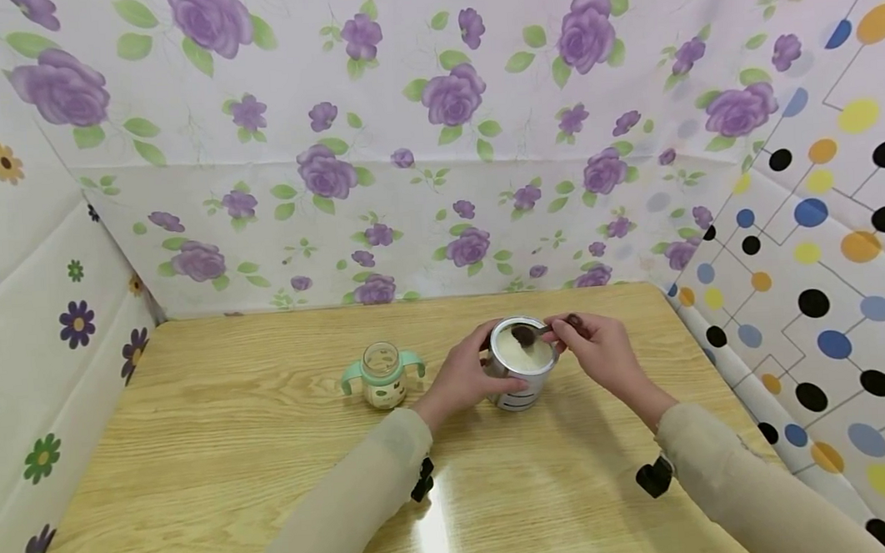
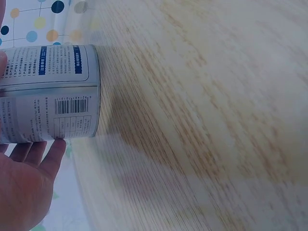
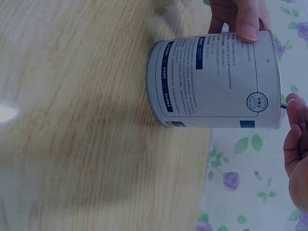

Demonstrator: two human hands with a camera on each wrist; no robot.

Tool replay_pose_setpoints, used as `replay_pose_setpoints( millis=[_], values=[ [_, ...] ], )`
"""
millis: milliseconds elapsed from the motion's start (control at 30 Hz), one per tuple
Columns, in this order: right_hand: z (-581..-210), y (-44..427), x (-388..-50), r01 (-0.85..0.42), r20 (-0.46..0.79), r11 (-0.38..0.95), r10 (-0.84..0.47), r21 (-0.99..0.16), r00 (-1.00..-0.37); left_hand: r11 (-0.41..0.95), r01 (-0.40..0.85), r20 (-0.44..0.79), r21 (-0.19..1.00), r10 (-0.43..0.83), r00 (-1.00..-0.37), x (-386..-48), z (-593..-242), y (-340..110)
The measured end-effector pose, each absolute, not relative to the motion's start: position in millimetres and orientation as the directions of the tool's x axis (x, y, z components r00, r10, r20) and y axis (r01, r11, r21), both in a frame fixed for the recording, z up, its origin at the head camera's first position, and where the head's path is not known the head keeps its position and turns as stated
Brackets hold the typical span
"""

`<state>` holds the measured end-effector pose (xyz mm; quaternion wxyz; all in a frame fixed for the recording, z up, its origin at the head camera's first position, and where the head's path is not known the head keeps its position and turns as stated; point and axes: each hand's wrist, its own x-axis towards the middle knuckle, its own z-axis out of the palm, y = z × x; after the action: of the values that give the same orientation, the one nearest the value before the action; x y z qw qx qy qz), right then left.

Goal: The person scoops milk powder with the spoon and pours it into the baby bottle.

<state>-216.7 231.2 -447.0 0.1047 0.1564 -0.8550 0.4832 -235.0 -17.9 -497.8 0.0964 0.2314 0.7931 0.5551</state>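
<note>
From the head camera: a silvery can (image 1: 513,390) of pale powder (image 1: 524,359) stands roughly upright on the right half of a wooden table (image 1: 272,469), its long axis near vertical, open mouth facing up. The person's left hand (image 1: 468,375) grips its side, fingers and thumb curled round it. The right hand (image 1: 602,350) pinches the handle of a dark spoon (image 1: 524,336); the spoon runs left to right over the mouth, bowl toward the left, handle toward the right. Left of the can, a baby bottle (image 1: 386,391) with two mint-green handles stands upright. From the left wrist: the can appears sideways, base toward the right, its white label showing a barcode (image 2: 71,106), a small grid and fine Chinese print. From the right wrist: its base points left; a round seal (image 3: 257,102) near the rim appears to read 合格证, beside lines of print too small to read.
</note>
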Motion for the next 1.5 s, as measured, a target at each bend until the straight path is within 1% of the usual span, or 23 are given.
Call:
replay_pose_setpoints(
  millis=[167,400,500,633,800,900,1067,1267,1400,1500],
  values=[
    [-441,225,-220,-0.366,0.295,0.480,-0.219,-0.797,-0.930,0.273,0.250,0.095,0.929,0.477,-0.874,-235,-496,-18],
    [-436,221,-224,-0.337,0.214,0.427,-0.310,-0.839,-0.926,0.269,0.226,0.077,0.936,0.471,-0.879,-233,-495,-18],
    [-437,220,-225,-0.325,0.177,0.440,-0.345,-0.837,-0.922,0.274,0.224,0.072,0.935,0.471,-0.879,-233,-496,-18],
    [-435,221,-225,-0.325,0.145,0.453,-0.386,-0.830,-0.911,0.268,0.223,0.073,0.937,0.473,-0.878,-232,-497,-18],
    [-432,228,-224,-0.296,0.094,0.397,-0.456,-0.869,-0.885,0.255,0.221,0.078,0.941,0.474,-0.877,-233,-498,-18],
    [-431,233,-225,-0.278,0.065,0.384,-0.484,-0.880,-0.872,0.244,0.228,0.088,0.943,0.475,-0.875,-233,-498,-18],
    [-430,241,-229,-0.248,0.031,0.382,-0.493,-0.890,-0.870,0.233,0.239,0.103,0.943,0.477,-0.873,-234,-499,-17],
    [-433,247,-227,-0.146,-0.031,0.346,-0.458,-0.927,-0.888,0.247,0.248,0.107,0.937,0.474,-0.874,-235,-500,-17],
    [-440,249,-225,-0.077,-0.056,0.290,-0.424,-0.954,-0.904,0.258,0.256,0.111,0.932,0.469,-0.876,-236,-502,-17],
    [-446,250,-224,-0.032,-0.059,0.213,-0.409,-0.977,-0.910,0.256,0.255,0.111,0.932,0.469,-0.876,-237,-503,-17]
  ],
)
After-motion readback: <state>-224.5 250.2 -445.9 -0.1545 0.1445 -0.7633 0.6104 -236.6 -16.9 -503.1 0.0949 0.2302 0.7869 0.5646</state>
